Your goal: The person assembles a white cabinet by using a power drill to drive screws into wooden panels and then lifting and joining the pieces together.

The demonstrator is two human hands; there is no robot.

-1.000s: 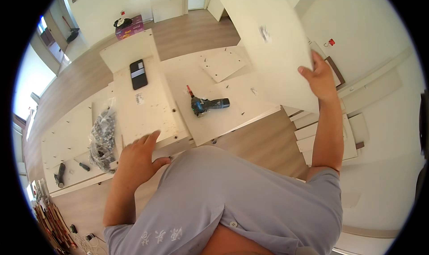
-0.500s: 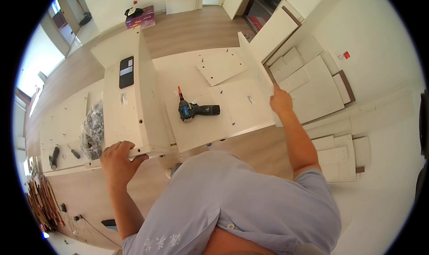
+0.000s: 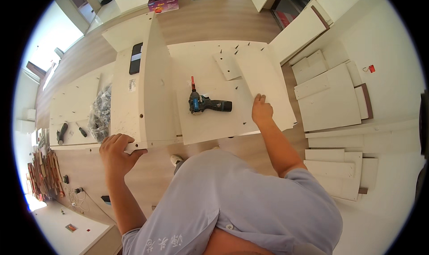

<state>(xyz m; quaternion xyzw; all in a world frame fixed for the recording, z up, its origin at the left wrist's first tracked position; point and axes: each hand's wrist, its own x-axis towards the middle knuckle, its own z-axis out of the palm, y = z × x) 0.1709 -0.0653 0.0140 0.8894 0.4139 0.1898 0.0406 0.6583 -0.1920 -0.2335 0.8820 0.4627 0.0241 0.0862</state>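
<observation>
My left hand wraps over the near end of a raised white cabinet section, fingers on top and thumb at the front edge. My right hand grips the near end of a long white board, which tilts left over a large white panel. A black-and-blue cordless driver with a red-tipped bit lies on that panel between my hands. Partly covered by the tilted board is a smaller white plate. Several dark connector pins stand up from the large panel.
A black phone rests on the cabinet section. Left of it are a bag of hardware and two hand tools, including a screwdriver. Loose white boards lean along the right wall. A purple box stands far back.
My right hand has moved left and nearer to me, tipping the board from upright to leaning left over the plate. My left hand keeps its hold. The whole view has shifted slightly.
</observation>
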